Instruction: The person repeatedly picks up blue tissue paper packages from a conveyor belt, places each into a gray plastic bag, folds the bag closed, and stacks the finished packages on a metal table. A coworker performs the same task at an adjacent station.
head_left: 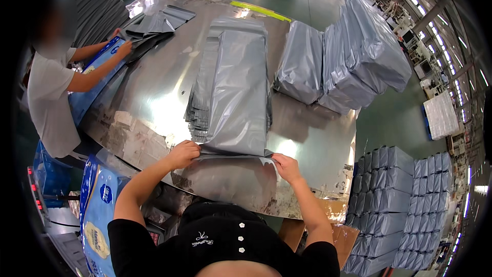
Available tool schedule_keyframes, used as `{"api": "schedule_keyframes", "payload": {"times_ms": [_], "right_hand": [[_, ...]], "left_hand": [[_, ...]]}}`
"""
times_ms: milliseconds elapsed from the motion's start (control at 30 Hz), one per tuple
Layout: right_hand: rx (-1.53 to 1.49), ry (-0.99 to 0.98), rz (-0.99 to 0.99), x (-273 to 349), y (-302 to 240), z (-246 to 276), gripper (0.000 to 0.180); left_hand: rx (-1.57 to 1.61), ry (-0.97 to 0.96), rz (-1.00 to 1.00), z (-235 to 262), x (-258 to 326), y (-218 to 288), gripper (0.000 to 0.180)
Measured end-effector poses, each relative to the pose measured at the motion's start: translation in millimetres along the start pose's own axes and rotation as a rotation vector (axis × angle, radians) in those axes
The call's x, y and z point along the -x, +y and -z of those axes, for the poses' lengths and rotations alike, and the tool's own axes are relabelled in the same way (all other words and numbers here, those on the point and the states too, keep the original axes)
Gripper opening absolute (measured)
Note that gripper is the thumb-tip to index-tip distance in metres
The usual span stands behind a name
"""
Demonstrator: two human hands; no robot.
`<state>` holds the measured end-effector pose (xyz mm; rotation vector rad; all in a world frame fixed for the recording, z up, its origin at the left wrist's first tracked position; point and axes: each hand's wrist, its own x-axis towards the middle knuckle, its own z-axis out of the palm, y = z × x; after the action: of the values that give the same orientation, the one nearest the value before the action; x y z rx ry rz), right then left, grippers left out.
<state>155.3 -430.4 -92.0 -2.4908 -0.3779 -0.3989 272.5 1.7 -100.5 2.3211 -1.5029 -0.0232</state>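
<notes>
A long grey plastic bag (241,87) lies flat on top of a fanned stack of like bags (201,103) in the middle of the metal table. My left hand (183,154) pinches the left corner of its near edge. At the right corner of the same edge, my right hand (286,166) has its fingers closed on the plastic. Between my hands the edge is stretched nearly straight, close to the table's near side.
The metal table (154,79) carries filled grey packages (353,56) at right. Wrapped packages (405,195) are stacked beyond its right side. At left, a co-worker (56,82) handles a dark grey bag (154,23) and a blue pack (100,72). Another blue pack (97,215) stands by my left arm.
</notes>
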Motion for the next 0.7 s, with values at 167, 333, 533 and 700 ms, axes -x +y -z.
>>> {"api": "schedule_keyframes", "payload": {"times_ms": [167, 333, 533, 700], "right_hand": [[-0.174, 0.106, -0.363, -15.3, 25.2, -32.8, 0.012], [-0.298, 0.291, -0.666, -53.1, 50.7, -138.2, 0.029], [-1.337, 0.336, -0.933, -110.3, 11.6, -89.8, 0.041], [-1.435, 0.405, -0.755, -152.1, -24.9, 29.2, 0.04]], "left_hand": [[0.194, 0.443, 0.354, -12.0, -27.5, 7.2, 0.006], [0.825, 0.846, 0.937, -127.3, -72.8, -23.7, 0.016], [1.454, 1.014, 0.981, -43.8, -132.0, 25.7, 0.063], [1.411, 1.086, 0.727, 94.4, -210.6, 62.4, 0.066]]}}
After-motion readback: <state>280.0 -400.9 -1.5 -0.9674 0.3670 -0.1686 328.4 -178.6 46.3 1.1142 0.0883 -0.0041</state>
